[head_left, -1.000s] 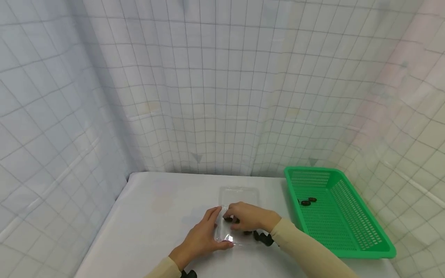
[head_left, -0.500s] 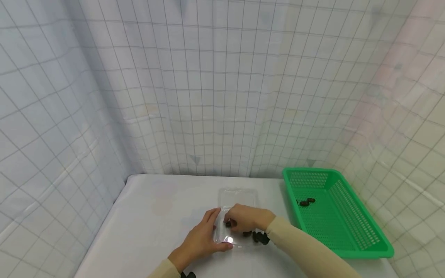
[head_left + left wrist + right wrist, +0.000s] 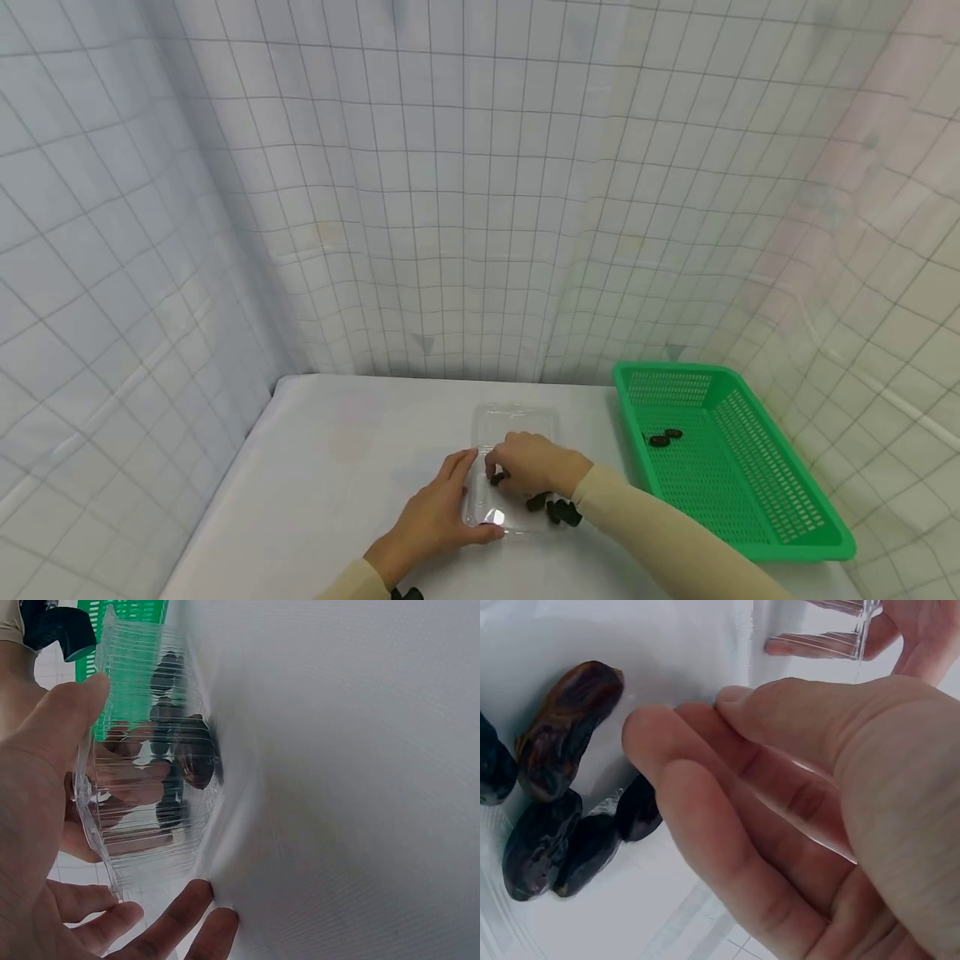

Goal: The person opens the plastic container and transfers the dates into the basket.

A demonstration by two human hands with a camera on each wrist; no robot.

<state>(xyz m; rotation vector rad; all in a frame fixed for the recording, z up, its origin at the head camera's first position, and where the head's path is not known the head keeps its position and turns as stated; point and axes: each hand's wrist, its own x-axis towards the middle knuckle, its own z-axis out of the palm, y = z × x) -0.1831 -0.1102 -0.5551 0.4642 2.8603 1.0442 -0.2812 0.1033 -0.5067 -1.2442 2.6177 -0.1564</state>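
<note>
In the head view my right hand (image 3: 534,467) reaches down into a clear plastic clamshell box (image 3: 487,500), fingers bent beside a dark date (image 3: 498,479). The right wrist view shows the fingertips against a date (image 3: 639,811), partly hidden behind them, and nothing visible between thumb and fingers. Several other dates lie on the box floor, among them a wrinkled brown date (image 3: 570,731). My left hand (image 3: 431,512) rests along the box's left side, fingers spread. In the left wrist view its thumb touches the rim of the ribbed wall, and two fingertips rest on the table.
A green plastic basket (image 3: 731,467) stands on the right of the white table (image 3: 322,475), with dates (image 3: 660,441) near its left wall. The box's raised or folded-back lid (image 3: 516,419) lies behind its base. Gridded white curtains (image 3: 465,208) enclose the back and sides.
My right hand has shifted slightly within the box, and the date by its fingertips sits in a slightly different place. The left hand stays on the box's side.
</note>
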